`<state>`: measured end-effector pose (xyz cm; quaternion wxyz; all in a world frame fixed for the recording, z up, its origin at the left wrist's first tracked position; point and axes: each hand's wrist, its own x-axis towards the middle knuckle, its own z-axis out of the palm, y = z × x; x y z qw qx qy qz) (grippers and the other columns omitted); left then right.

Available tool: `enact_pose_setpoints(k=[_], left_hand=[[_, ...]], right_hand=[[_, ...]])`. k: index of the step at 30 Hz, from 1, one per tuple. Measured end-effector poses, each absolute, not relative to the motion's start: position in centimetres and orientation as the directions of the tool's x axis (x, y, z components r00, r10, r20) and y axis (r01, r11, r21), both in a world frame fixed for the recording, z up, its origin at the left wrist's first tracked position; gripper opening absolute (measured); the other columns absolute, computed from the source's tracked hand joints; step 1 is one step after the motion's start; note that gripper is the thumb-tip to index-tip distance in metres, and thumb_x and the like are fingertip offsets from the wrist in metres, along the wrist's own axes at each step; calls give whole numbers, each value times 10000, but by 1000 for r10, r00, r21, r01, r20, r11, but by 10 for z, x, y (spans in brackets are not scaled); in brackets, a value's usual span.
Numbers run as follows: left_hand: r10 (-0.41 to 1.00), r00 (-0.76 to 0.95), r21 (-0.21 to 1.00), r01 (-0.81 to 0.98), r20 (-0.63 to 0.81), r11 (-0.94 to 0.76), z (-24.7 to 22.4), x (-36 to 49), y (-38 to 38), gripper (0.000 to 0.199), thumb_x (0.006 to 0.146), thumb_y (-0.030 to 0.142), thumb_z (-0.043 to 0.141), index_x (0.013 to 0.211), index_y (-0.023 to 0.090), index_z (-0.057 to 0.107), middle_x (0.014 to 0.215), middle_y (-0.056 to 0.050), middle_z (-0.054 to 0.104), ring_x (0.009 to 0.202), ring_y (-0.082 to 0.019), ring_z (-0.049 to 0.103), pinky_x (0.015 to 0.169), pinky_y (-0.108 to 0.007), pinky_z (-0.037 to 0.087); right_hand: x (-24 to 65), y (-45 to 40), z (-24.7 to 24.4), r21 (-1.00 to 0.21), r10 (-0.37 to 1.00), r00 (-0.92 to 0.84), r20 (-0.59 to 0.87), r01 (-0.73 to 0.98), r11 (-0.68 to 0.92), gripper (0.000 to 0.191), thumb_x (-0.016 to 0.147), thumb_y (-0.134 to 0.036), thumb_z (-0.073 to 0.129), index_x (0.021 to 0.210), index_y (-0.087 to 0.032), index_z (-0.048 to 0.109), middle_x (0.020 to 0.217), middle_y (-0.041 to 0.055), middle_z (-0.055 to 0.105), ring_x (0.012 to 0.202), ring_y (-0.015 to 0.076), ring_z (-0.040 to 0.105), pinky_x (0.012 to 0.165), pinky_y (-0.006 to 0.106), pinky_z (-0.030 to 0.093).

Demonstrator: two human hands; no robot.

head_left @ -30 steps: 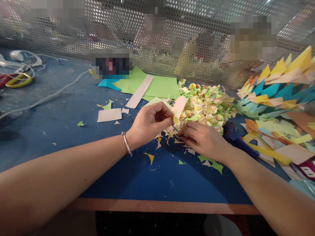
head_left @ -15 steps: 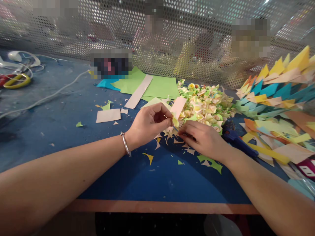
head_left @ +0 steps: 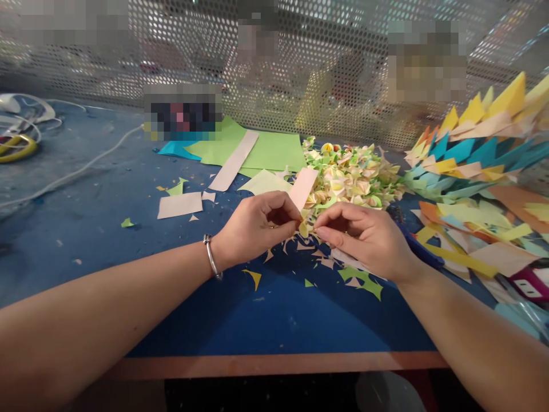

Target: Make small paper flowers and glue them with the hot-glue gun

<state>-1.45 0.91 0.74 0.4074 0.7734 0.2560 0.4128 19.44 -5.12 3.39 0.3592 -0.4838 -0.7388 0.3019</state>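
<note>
My left hand (head_left: 261,226), with a silver bangle on the wrist, pinches a small pale-yellow paper piece (head_left: 305,224) between thumb and fingertips. Close to its right side is my right hand (head_left: 369,237), thumb and forefinger pressed together; whatever is between them is too small to make out. A pale strip (head_left: 349,259) shows under the right hand, and I cannot tell whether the hand touches it. Behind both hands rises a heap of small folded paper flowers (head_left: 351,171) in cream, yellow and green. A pink paper strip (head_left: 303,186) leans at the heap's left side.
Green sheets (head_left: 274,149) lie at the back before a perforated metal screen (head_left: 334,86). Paper scraps (head_left: 362,280) are scattered in front. At right are layered paper spikes (head_left: 467,146), a dark-blue tool handle (head_left: 422,246) and loose strips. A white cable (head_left: 86,166) crosses the left side.
My right hand has turned so its thumb and pinched fingertips show, level with the yellow piece. The thin dark line between the hands is no longer visible. The view has shifted slightly right.
</note>
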Motion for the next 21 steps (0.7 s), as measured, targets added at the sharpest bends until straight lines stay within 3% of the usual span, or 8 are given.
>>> enact_pose_setpoints(k=[10,21], left_hand=[[688,566,792,96,455,-603,7,-16,9,78,790,83,608,796,147,653,791,-21,659,674,-101,613,619,-222,514],[670,570,778,83,475,-622,10,-15,7,100,788,65,596,790,137,666,803,-39,659,697,-115,620,647,-243,536]], right_hand=[[192,-50,38,-897,956,-179,232,341,281,53,841,-224,698,827,-183,667,666,-25,636,483,57,507,399,179,358],[192,-51,33,-895,955,-188,230,344,283,49,839,-211,704,855,-180,670,646,-30,632,504,56,527,437,168,393]])
